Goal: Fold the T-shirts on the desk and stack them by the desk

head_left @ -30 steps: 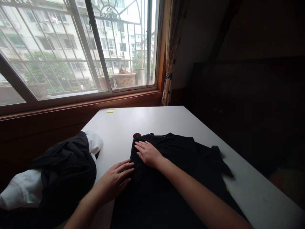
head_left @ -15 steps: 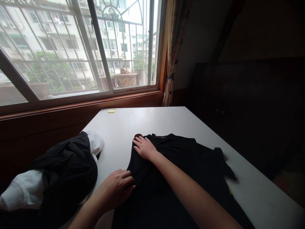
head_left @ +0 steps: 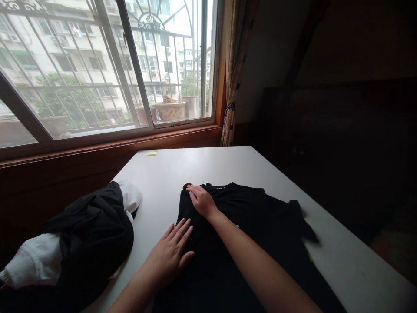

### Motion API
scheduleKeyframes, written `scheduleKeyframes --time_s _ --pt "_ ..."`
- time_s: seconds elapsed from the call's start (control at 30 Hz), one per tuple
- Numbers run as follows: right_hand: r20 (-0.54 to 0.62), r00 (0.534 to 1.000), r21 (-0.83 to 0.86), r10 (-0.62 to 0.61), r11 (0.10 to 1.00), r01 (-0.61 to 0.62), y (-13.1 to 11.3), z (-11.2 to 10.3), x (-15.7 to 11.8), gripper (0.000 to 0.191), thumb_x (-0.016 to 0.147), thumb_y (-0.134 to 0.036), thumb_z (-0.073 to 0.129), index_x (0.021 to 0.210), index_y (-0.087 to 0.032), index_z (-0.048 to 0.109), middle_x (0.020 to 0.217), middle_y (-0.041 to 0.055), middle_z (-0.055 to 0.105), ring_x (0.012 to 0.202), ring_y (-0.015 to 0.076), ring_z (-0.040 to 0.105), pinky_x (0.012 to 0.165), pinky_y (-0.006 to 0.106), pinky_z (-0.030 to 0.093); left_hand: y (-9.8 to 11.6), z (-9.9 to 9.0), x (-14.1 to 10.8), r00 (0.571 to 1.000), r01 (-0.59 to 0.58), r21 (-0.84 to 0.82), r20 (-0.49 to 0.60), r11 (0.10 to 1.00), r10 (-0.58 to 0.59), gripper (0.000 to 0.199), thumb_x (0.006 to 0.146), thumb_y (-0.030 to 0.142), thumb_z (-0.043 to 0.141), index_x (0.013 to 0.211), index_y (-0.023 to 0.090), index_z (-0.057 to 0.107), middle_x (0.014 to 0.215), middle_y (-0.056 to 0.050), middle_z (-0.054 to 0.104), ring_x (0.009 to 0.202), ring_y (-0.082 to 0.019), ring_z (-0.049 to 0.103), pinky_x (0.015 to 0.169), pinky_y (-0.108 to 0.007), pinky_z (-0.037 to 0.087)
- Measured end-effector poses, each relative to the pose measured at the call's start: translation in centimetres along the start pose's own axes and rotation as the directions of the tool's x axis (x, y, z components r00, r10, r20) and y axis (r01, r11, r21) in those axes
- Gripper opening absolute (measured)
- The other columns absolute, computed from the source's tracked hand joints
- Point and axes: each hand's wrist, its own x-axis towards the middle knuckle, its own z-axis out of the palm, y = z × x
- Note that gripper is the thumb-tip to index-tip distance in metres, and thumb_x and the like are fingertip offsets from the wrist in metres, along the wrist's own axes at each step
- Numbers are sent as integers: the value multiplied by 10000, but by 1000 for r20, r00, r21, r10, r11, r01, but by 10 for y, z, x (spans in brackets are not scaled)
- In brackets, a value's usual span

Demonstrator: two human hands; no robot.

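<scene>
Head view, shirt (head_left: 260, 256): black, spread on the table (head_left: 198, 163), its collar toward the window (head_left: 107, 69); it lies beneath both hands.
Left hand (head_left: 172, 250): opened wide, fingers outstretched on the shirt's left edge, wrist off to the side.
Right hand (head_left: 202, 202): flat on the shirt near the collar, fingers straight and close together.
Brown disc (head_left: 186, 185): at the shirt's upper left corner, by the right fingertips; contact cannot be told.
Clothes (head_left: 97, 221): black and white, heaped left of the shirt.
Yellow note (head_left: 151, 153): table's far edge.
</scene>
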Motion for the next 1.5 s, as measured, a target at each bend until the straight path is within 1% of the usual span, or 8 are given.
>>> scheduleKeyframes --time_s 0.17,0.33,0.63,0.9,1.03,1.23,1.37,1.5 --pt "-53 999 41 11 999 -9 -4 -12 -2 383 1004 -227 424 1275 -232 695 1270 85 706 1232 208 616 1133 412 448 -5 9 -6 999 22 24 45 999 -23 686 1033 565 432 1622 298 205 1648 -90 326 1506 -293 340 1213 -542 317" --pt "57 994 -39 -90 995 92 4 -38 -19 380 976 -244 498 1309 -242 682 1460 81 586 1382 244 502 1205 464 364 -1 5 -7 999 14 41 41 999 -16 640 1037 551 435 1609 344 236 1653 -71 319 1508 -298 336 1208 -552 314" --pt "192 981 -305 -30 948 89 51 -140 -75 396 960 -280 498 1304 -224 688 1541 70 507 1455 291 415 1231 527 327 3 -3 -7 991 48 26 126 998 -51 666 1022 609 412 1608 348 235 1666 -85 281 1524 -323 293 1187 -588 323" --pt "89 972 -509 219 848 -145 114 -217 -140 462 983 -398 434 1351 -232 659 1467 93 586 1397 283 500 1206 494 375 5 -11 -5 965 129 -46 237 991 -115 662 1022 636 373 1608 371 215 1681 -72 208 1539 -341 230 1203 -639 265" --pt "86 965 -537 247 828 -164 122 -219 -161 491 1004 -422 410 1403 -223 615 1505 73 553 1440 293 448 1213 510 362 6 -22 -6 940 183 -100 310 978 -144 717 982 691 413 1602 434 164 1691 -29 160 1547 -337 193 1224 -623 226" --pt "122 967 -603 225 790 -108 97 -186 -150 508 1017 -350 367 1451 -177 566 1544 91 506 1463 291 412 1212 502 358 -4 -41 -16 904 270 -146 380 952 -198 715 949 714 464 1578 464 233 1684 4 187 1538 -344 220 1223 -631 209" --pt "157 963 -587 220 804 -89 77 -166 -142 508 1021 -389 394 1464 -199 554 1562 79 485 1473 300 394 1204 506 360 -16 -49 -34 881 350 -125 381 928 -281 627 965 688 460 1542 474 341 1655 20 300 1518 -328 295 1212 -598 279" --pt "147 956 -566 255 814 -130 73 -171 -140 508 1028 -479 395 1435 -239 582 1525 64 532 1422 289 463 1181 482 385 -20 -54 -53 857 419 -79 364 905 -365 583 970 659 474 1507 434 445 1618 -2 398 1481 -322 382 1187 -534 367"
